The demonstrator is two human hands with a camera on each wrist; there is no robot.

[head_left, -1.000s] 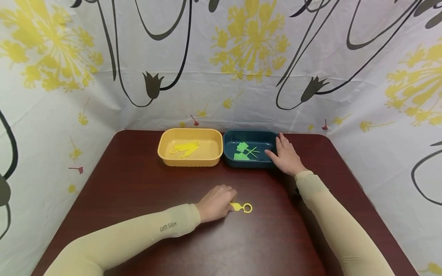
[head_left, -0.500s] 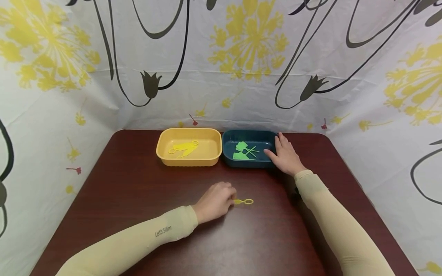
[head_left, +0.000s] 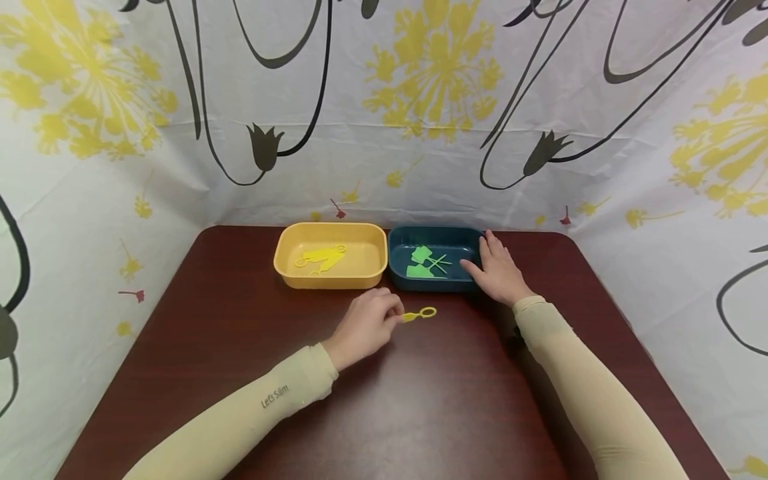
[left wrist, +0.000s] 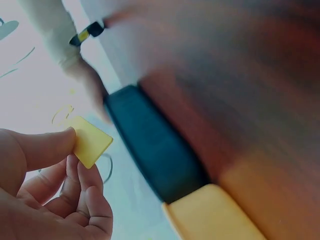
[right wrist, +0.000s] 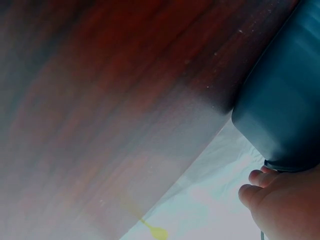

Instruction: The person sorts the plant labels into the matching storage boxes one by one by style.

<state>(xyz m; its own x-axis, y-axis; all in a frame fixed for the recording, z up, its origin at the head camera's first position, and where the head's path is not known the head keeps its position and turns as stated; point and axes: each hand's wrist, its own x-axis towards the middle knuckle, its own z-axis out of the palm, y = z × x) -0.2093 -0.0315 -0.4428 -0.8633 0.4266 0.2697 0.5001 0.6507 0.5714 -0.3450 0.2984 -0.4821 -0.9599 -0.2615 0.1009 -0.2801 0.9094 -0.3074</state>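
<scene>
My left hand (head_left: 367,327) pinches a flat yellow piece with a ring at one end (head_left: 420,314) between thumb and fingers, above the table just in front of the tubs. The left wrist view shows the square end of this yellow piece (left wrist: 91,142) at the thumb tip, its ring behind. My right hand (head_left: 501,272) rests on the right rim of a dark blue tub (head_left: 435,285), fingers straight and thumb spread over the inside. Several green flat pieces (head_left: 421,271) lie in that tub. Left of it, a yellow tub (head_left: 333,281) holds several similar yellow pieces (head_left: 329,257).
Both tubs stand side by side at the back of the dark red-brown table (head_left: 420,407). Patterned white cloth (head_left: 360,173) hangs close behind the table and along both sides.
My left hand has moved away from me toward the tubs, bringing the yellow ringed piece with it. The right hand stays on the blue tub's rim.
</scene>
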